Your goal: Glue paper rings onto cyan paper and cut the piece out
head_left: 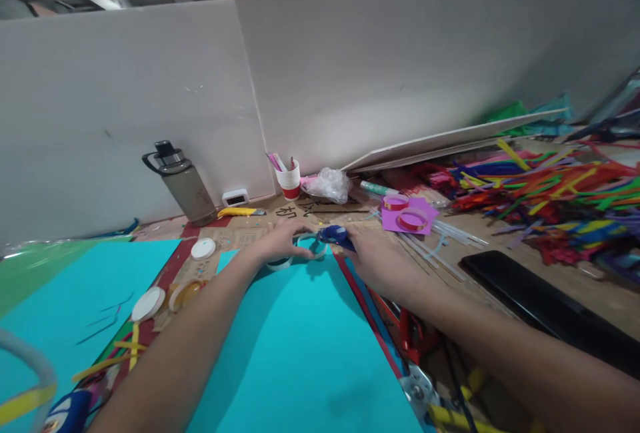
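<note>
On a bright turquoise sheet point(295, 333), my left hand point(283, 244) has its thumb and fingers against the left side of a pale ring point(326, 251). Turquoise paper shows through the ring's middle. My right hand point(373, 260) grips a dark blue object point(337, 236) whose tip end is at the ring's right edge; its kind is too blurred to tell. Another ring point(279, 264) lies partly under my left hand, at the sheet's far edge.
Behind my hands stand a grey water bottle point(187, 190), a yellow utility knife point(237, 212) and stacked paper cups point(289, 183) with pens. To the right are red rings point(413, 220) on purple paper, a black case point(530, 300) and piled colourful pipe cleaners point(560, 186). White boards point(425, 60) rise behind.
</note>
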`<control>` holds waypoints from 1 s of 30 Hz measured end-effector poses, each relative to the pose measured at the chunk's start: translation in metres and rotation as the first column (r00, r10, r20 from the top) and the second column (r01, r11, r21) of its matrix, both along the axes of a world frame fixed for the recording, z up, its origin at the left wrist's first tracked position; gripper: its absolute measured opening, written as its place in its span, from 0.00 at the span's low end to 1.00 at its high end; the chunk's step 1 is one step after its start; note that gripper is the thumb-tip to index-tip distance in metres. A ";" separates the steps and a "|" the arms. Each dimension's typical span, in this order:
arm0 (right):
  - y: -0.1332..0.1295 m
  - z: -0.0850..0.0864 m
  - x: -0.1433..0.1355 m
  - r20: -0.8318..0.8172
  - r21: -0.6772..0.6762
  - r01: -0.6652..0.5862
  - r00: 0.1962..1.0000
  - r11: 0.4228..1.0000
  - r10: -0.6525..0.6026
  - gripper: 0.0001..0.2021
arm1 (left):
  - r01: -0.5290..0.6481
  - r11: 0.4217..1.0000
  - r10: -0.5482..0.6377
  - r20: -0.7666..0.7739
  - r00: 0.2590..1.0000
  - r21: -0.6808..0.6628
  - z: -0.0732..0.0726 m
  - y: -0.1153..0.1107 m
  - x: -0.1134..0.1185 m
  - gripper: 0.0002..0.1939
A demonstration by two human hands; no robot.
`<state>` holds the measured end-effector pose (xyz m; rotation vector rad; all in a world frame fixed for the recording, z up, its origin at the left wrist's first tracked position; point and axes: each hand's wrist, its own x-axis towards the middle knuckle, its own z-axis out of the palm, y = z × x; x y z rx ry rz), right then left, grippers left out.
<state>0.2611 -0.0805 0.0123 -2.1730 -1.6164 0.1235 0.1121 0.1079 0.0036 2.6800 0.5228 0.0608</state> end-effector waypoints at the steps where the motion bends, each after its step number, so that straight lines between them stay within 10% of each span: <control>1: -0.001 0.001 0.000 0.010 0.003 -0.009 1.000 1.000 0.009 0.12 | -0.002 1.000 0.002 -0.002 1.000 0.002 -0.001 0.001 0.000 0.33; 30: 0.006 0.003 -0.006 0.176 -0.104 -0.027 0.983 0.994 0.046 0.10 | 0.002 1.000 -0.002 0.009 1.000 0.026 -0.007 0.000 0.002 0.30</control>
